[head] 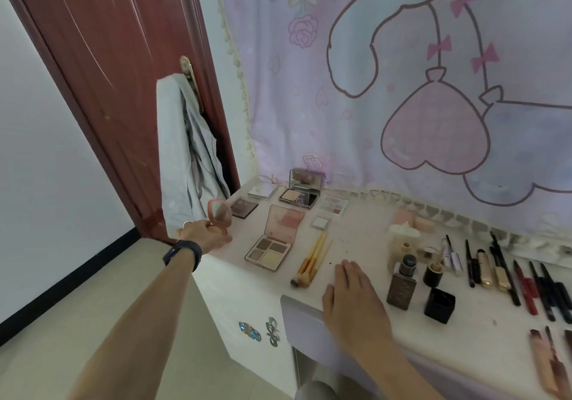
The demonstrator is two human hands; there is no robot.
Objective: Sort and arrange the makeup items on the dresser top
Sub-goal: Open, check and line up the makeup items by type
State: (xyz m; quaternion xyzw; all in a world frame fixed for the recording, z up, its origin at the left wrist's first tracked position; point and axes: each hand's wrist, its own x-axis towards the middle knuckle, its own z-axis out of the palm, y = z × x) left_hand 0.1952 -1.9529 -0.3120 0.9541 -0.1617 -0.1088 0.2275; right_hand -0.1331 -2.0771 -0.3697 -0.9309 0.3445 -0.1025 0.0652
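Gripping open pink compact (220,216), left hand (201,235).

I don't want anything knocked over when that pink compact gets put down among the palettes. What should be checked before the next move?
1. Grip: left hand holds the round pink compact by its base: ok.
2. Compact lid closed for laying flat: not ok, it stands open.
3. Bare landing spot on the dresser top left of the four-pan palette: ok.
4. Right hand out of the way: ok, flat on the top, apart from the brushes.
5. Compact already over the top rather than past its edge: cannot tell.
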